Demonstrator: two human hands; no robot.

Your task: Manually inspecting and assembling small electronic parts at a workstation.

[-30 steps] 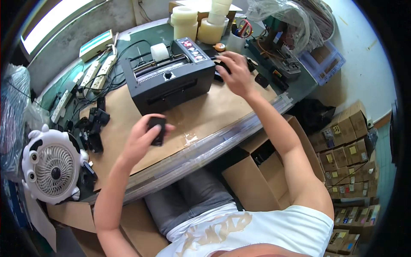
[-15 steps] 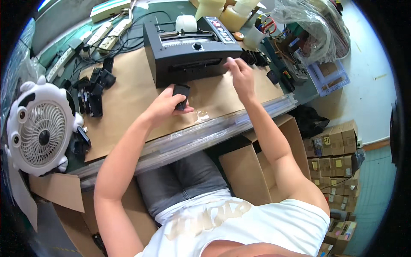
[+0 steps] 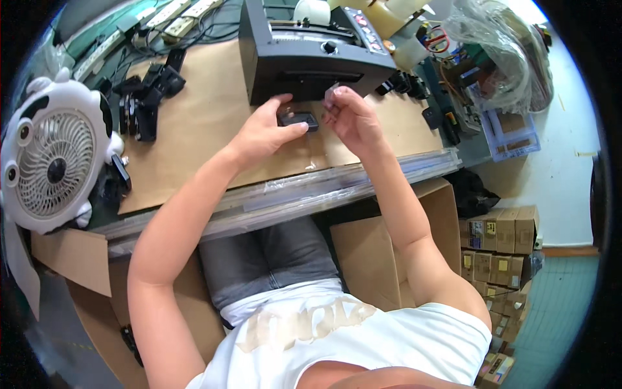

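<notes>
A small black rectangular device (image 3: 303, 120) lies in front of a black label dispenser (image 3: 311, 68) on the brown-covered worktable. My left hand (image 3: 262, 133) grips the device, thumb on its near edge and fingers at its far side. Just to the right, my right hand (image 3: 356, 123) is closed in a pinch on a small translucent label (image 3: 331, 93), held up close to the dispenser's front slot. A white roll (image 3: 312, 11) sits on top of the dispenser.
To the left stands a white cartoon-shaped fan (image 3: 57, 170), with a pile of black devices (image 3: 146, 97) beyond it. More black devices (image 3: 405, 84) lie right of the dispenser. Power strips (image 3: 188, 19) and cables run along the back. An open cardboard box (image 3: 366, 253) is below the table edge.
My right hand has come away from the dispenser's front with a small label in its fingers. My left hand has lowered the black device and turned it flat. The view has shifted slightly.
</notes>
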